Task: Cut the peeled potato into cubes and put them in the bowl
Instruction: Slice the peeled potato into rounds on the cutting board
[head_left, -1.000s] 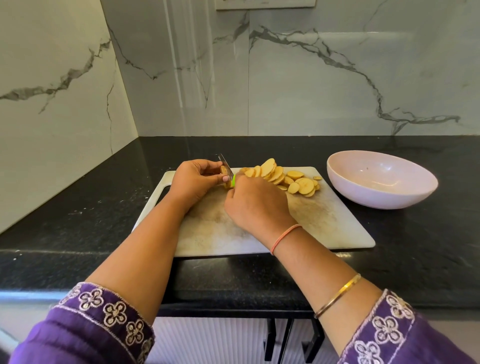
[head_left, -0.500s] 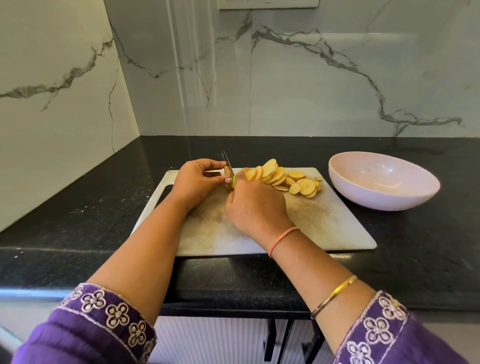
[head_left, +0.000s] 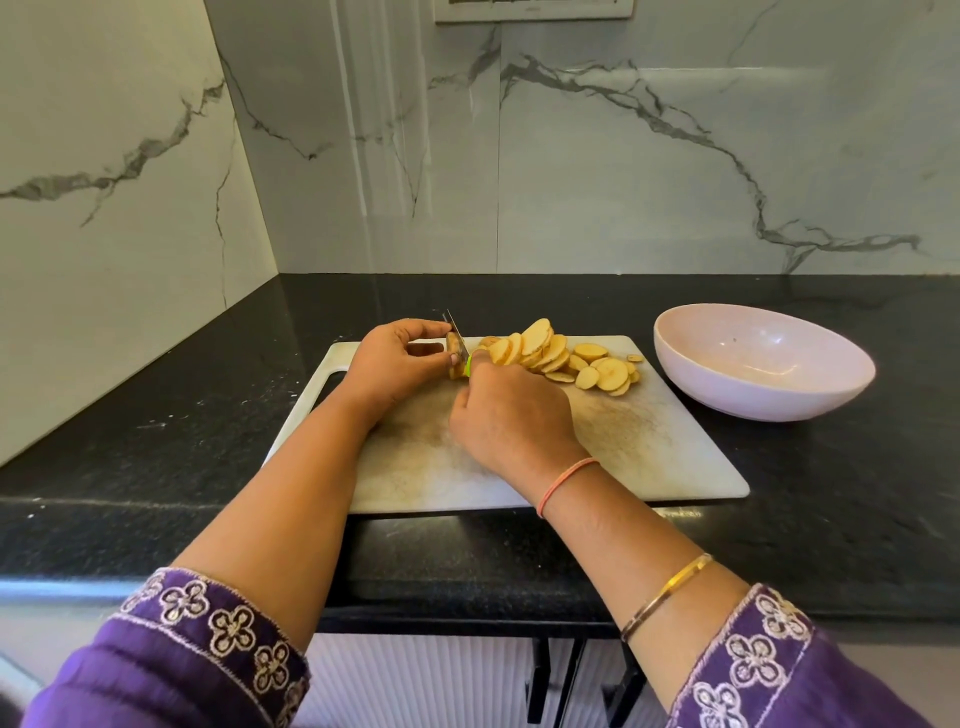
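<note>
We judge the task to be roughly at its midpoint, with none of its end result in place yet. Most of the potato already lies as round slices (head_left: 561, 356), fanned and overlapping along the far side of the cutting board (head_left: 649, 452), a few of them flat at the right end of the row. Only a small potato stub (head_left: 454, 359) is left to cut, at the left end of that row. The left hand (head_left: 387, 364) pinches this stub between thumb and curled fingertips to steady it. The right hand (head_left: 511, 415) is closed round the green handle of the knife (head_left: 457, 332), whose blade stands nearly upright against the stub, just beside the left fingertips. We cannot tell how deep the blade has gone.

What we see so far are discs, not cubes, so the slices would need stacking and cross-cutting before they fit the task. The pale bowl (head_left: 753, 400) sits on the black countertop (head_left: 156, 415) just beyond the board's right edge, and no potato shows in it. The whole transfer is yet to come.
</note>
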